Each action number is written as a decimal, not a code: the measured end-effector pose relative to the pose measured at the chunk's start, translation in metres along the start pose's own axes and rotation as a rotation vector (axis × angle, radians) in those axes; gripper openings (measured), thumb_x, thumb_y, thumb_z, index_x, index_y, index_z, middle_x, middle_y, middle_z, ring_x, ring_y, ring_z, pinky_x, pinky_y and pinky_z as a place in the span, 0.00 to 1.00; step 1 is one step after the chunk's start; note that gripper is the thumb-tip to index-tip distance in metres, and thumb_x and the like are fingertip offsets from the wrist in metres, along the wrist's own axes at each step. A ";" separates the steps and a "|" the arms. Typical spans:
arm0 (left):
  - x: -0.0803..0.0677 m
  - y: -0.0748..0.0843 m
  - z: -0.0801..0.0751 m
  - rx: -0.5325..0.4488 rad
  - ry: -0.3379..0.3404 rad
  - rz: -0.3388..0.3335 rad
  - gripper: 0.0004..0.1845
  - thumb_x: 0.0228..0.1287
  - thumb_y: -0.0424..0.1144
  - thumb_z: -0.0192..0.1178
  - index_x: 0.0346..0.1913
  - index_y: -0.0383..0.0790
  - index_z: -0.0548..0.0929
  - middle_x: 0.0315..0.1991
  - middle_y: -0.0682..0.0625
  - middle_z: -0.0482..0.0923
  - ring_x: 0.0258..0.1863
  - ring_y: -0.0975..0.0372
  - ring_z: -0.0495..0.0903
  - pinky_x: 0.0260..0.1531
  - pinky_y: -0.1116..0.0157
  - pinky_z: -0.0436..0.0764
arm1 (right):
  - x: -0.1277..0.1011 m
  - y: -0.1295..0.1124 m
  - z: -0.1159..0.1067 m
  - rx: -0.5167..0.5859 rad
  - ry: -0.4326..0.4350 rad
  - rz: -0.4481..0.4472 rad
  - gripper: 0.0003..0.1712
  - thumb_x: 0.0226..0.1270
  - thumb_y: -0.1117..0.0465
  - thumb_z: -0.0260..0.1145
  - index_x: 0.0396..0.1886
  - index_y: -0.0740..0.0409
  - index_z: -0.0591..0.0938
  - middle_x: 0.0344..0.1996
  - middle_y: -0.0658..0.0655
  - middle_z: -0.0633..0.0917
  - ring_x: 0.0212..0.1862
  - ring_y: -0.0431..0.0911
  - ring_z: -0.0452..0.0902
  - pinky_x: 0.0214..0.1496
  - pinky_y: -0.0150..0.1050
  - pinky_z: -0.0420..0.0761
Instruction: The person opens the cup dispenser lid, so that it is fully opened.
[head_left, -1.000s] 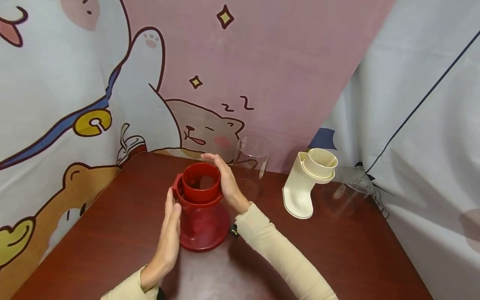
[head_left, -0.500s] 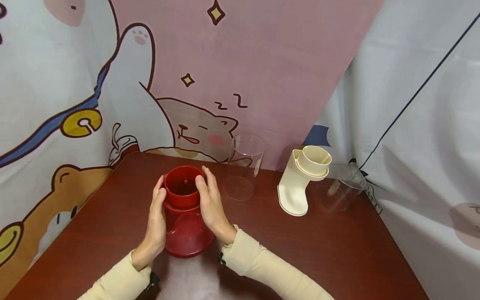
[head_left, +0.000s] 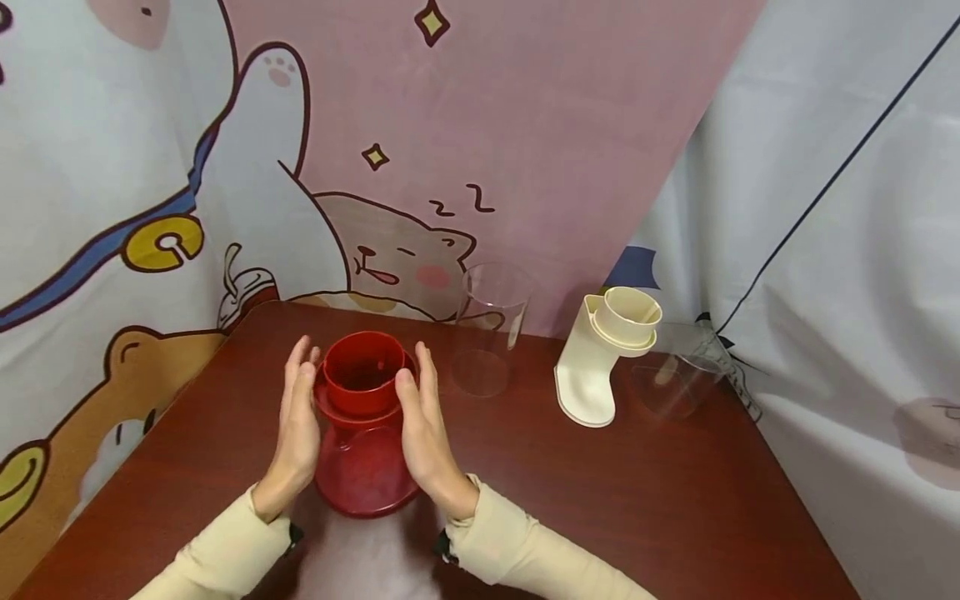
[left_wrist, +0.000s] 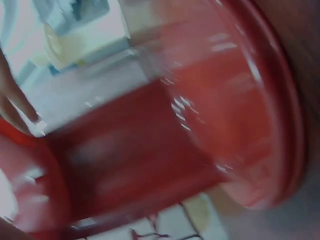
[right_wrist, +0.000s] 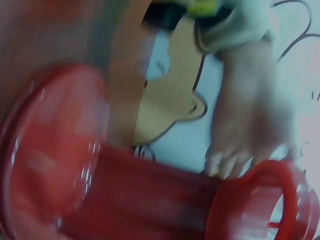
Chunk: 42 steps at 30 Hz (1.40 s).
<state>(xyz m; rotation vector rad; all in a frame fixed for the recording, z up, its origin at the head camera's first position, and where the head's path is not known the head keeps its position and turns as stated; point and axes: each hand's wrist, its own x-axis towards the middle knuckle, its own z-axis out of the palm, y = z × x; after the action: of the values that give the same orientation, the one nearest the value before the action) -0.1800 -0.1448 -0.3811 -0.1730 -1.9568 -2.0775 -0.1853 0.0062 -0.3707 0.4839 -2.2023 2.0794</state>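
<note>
A red plastic stand (head_left: 367, 479) stands upright on the table, with a round collar on top, a column and a broad rounded foot. My left hand (head_left: 295, 437) is at the collar's left side, its fingers extended. On the other side my right hand (head_left: 429, 433) lies along the collar, fingers straight and thumb near the rim. Whether either palm touches the plastic is hard to tell. Both wrist views are blurred: the column (left_wrist: 130, 145) fills much of the left one, while the right one shows the left hand's fingertips (right_wrist: 227, 165) beside the collar.
Behind the red stand is a clear cylinder (head_left: 491, 329). Farther right stands a cream stand (head_left: 585, 392) of similar shape, beside another clear container (head_left: 678, 387). A printed cloth (head_left: 570, 125) hangs along the back and sides of the brown table (head_left: 637, 517).
The red stand has turned between my hands, and its foot now faces me more squarely. My left hand has drawn slightly left from the collar. The head view has shifted a little.
</note>
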 end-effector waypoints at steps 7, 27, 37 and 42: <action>-0.009 0.009 0.017 0.017 0.036 0.001 0.25 0.70 0.52 0.30 0.68 0.55 0.49 0.68 0.55 0.50 0.66 0.61 0.51 0.64 0.67 0.55 | 0.031 0.019 0.001 0.043 0.076 -0.097 0.25 0.70 0.42 0.35 0.66 0.34 0.54 0.65 0.37 0.59 0.66 0.37 0.53 0.69 0.47 0.53; 0.021 -0.009 0.022 -0.036 0.115 0.017 0.25 0.70 0.55 0.27 0.65 0.55 0.60 0.62 0.54 0.64 0.58 0.63 0.64 0.53 0.76 0.68 | 0.018 0.010 0.014 0.076 0.150 -0.164 0.25 0.73 0.58 0.37 0.68 0.47 0.51 0.65 0.48 0.60 0.65 0.43 0.57 0.67 0.45 0.59; 0.092 -0.034 0.012 0.007 0.160 0.081 0.24 0.72 0.50 0.29 0.66 0.50 0.60 0.65 0.50 0.61 0.62 0.61 0.61 0.64 0.59 0.58 | 0.097 0.058 0.017 -0.062 0.165 -0.234 0.27 0.72 0.45 0.33 0.68 0.43 0.52 0.67 0.46 0.58 0.67 0.40 0.56 0.67 0.43 0.59; 0.127 -0.045 0.005 -0.013 0.138 0.051 0.24 0.72 0.47 0.31 0.67 0.45 0.57 0.67 0.49 0.57 0.65 0.60 0.57 0.66 0.59 0.55 | 0.128 0.068 0.018 -0.122 0.165 -0.229 0.26 0.73 0.48 0.33 0.68 0.47 0.53 0.67 0.51 0.59 0.66 0.43 0.57 0.66 0.44 0.60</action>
<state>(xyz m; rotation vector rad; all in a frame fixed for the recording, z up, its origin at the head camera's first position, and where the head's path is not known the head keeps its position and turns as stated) -0.3141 -0.1534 -0.3884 -0.0790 -1.8387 -2.0138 -0.3225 -0.0318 -0.4028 0.5070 -2.0582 1.7905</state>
